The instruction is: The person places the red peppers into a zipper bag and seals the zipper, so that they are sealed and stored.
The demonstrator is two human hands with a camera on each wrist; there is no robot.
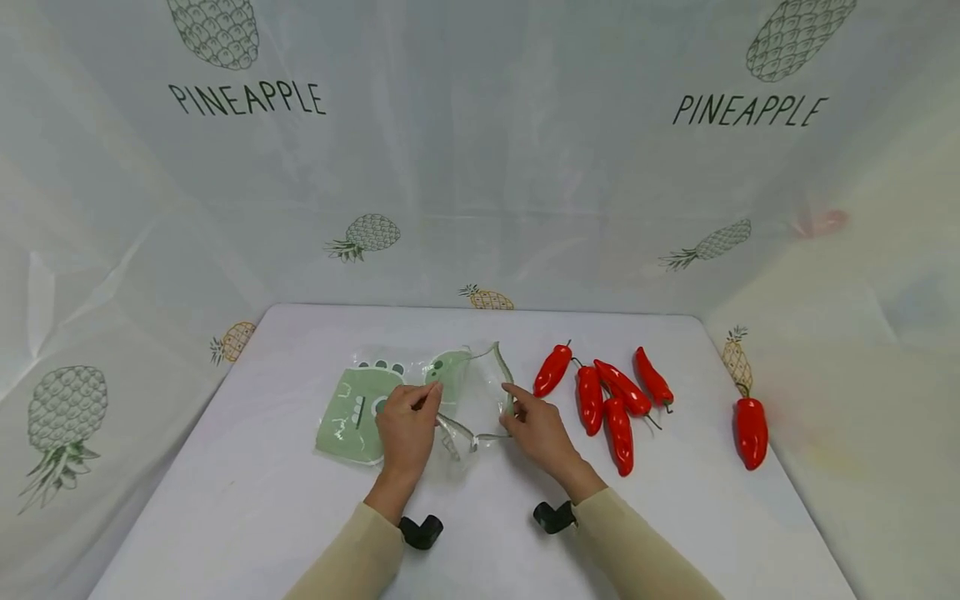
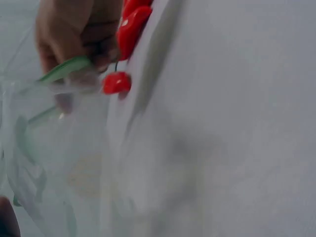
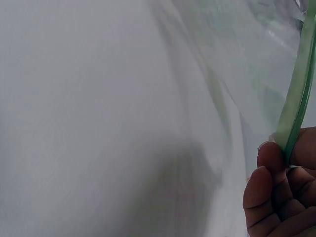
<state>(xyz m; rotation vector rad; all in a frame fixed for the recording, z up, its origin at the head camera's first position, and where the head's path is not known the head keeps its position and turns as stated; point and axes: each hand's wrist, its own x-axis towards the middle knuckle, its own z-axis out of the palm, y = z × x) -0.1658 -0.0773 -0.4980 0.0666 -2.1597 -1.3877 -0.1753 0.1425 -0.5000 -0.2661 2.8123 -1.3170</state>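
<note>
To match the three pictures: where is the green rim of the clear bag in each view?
Head: green rim at centre, pinched by the right hand.
Left wrist: upper left, between the fingers.
Right wrist: right edge, above the fingertips.
Shared landmark: right hand.

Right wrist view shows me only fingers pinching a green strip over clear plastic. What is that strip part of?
Observer: The green edge of a clear zip bag lying on the white table.
Operator: Is the other hand on it too?
Observer: Yes, the left hand pinches the opposite edge, while the right hand holds its side.
Operator: Anything nearby?
Observer: Six red peppers lie right of the bag, none inside.
</note>
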